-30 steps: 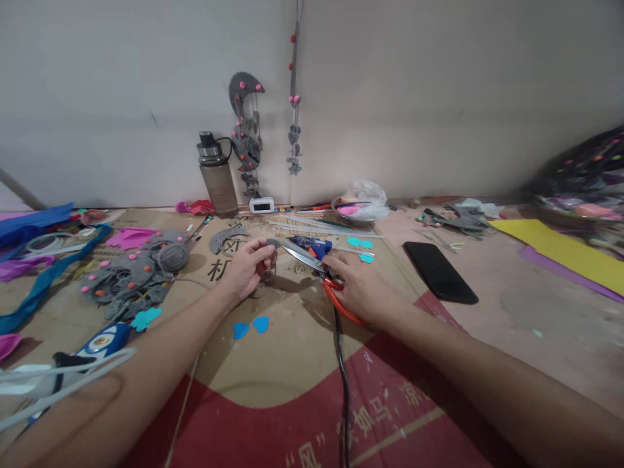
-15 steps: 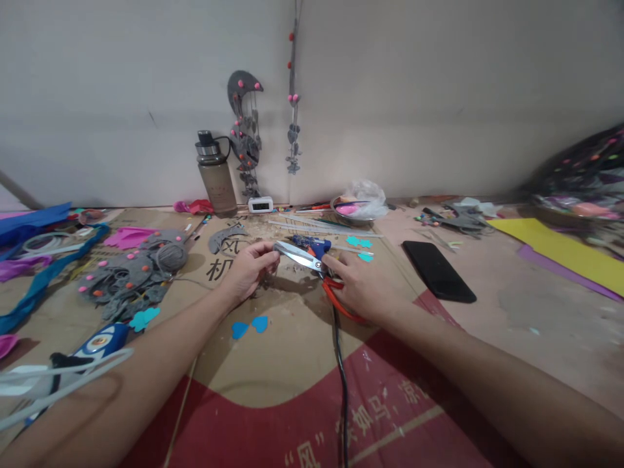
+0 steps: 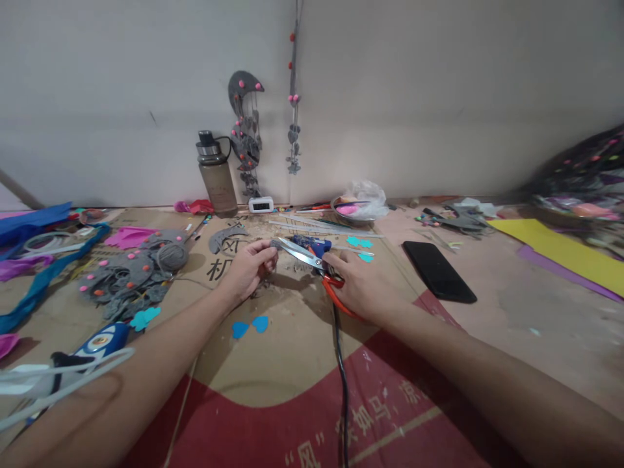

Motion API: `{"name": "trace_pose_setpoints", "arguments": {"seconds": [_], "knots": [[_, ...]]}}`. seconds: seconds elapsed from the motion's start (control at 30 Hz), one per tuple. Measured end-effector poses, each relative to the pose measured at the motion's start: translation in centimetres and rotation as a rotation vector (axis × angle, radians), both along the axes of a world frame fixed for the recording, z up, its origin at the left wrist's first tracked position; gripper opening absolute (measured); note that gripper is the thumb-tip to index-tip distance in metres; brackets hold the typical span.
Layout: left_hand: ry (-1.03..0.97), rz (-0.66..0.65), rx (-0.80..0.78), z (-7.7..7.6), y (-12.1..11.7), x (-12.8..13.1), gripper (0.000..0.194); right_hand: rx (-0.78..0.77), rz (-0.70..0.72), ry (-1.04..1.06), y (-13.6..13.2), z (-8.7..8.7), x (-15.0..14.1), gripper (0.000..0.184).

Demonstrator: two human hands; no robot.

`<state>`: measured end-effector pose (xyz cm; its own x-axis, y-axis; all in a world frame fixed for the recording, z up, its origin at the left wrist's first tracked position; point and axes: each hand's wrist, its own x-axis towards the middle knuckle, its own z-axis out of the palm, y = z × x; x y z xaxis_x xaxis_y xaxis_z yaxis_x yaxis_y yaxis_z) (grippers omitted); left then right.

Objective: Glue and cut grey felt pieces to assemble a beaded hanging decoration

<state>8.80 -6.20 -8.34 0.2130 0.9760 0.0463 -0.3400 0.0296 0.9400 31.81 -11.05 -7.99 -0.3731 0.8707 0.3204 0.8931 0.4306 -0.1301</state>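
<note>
My right hand (image 3: 354, 279) grips a pair of scissors (image 3: 305, 254) by the orange handles, the blades pointing left. At their tips, my left hand (image 3: 251, 265) pinches a small grey piece of felt (image 3: 275, 244), mostly hidden by the fingers. Just behind the blades lies a blue glue gun (image 3: 318, 246), its black cord (image 3: 340, 364) running toward me between my arms. Two blue paper hearts (image 3: 260, 324) rest on the cardboard (image 3: 283, 370) below my hands. A grey crescent (image 3: 219, 239) lies behind my left hand.
On the left are a grey yarn ball (image 3: 172, 256), felt pieces with pompoms (image 3: 121, 276) and blue ribbon (image 3: 36, 296). A bottle (image 3: 217, 182) and small clock (image 3: 260, 205) stand by the wall. To the right lie a phone (image 3: 437, 272) and yellow sheet (image 3: 560, 250).
The scissor blades have opened slightly and shifted a little at the grey felt. Both hands stay in nearly the same place.
</note>
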Motion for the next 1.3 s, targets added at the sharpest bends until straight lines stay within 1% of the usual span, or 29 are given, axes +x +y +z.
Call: {"name": "trace_pose_setpoints", "arguments": {"seconds": [0.13,0.2,0.37,0.53,0.67,0.77,0.93,1.07,1.2,1.3], "knots": [[-0.057,0.065,-0.110,-0.27,0.59,-0.28,0.020,-0.004,-0.004,-0.009,-0.17,0.27,-0.09,0.033],[-0.059,0.049,-0.131,-0.35,0.70,-0.28,0.020,0.009,-0.005,-0.041,-0.19,0.27,-0.12,0.034],[-0.065,-0.043,-0.069,-0.07,0.28,0.02,0.032,0.024,0.029,-0.076,0.03,-0.15,-0.02,0.035],[-0.083,-0.124,-0.007,0.14,-0.03,-0.17,0.033,0.056,0.018,-0.085,0.13,-0.29,0.06,0.035],[-0.101,-0.138,0.043,0.05,0.11,-0.47,0.034,0.087,0.017,-0.089,0.03,-0.09,0.01,0.034],[-0.083,-0.098,0.097,-0.10,0.34,-0.52,0.036,0.112,0.005,-0.085,-0.05,0.06,-0.01,0.034],[0.029,0.051,0.165,-0.39,0.70,-0.54,0.037,0.129,-0.013,-0.089,-0.17,0.13,-0.04,0.034],[0.122,0.132,0.212,-0.59,0.75,-0.47,0.038,0.133,-0.015,-0.095,-0.25,0.04,-0.05,0.034],[0.168,0.171,0.233,-0.62,0.62,-0.29,0.039,0.133,-0.002,-0.105,-0.20,-0.17,0.06,0.034],[0.175,0.162,0.240,-0.61,0.57,-0.23,0.039,0.128,0.004,-0.118,-0.14,-0.29,0.15,0.034]]}}
